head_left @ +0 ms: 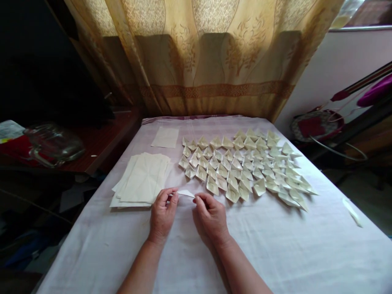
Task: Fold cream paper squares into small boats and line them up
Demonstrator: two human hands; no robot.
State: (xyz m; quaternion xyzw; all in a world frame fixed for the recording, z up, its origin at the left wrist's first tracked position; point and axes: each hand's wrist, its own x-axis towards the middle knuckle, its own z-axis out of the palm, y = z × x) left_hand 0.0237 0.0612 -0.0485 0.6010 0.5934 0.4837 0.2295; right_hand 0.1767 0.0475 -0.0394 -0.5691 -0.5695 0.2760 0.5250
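Note:
Between my two hands a small folded piece of white paper is held just above the table. My left hand pinches its left end between thumb and fingers. At its right tip my right hand is closed, thumb against the curled forefinger. Rows of folded paper boats stand close together beyond and to the right of my hands. Left of my left hand lies a stack of cream paper sheets, with faint creases on the top one. A single sheet lies farther back.
A white cloth covers the table. A thin white strip lies near its right edge. Behind it hangs a gold curtain. On a brown side table at left sits a clear glass vessel. A round basket-like object is at right.

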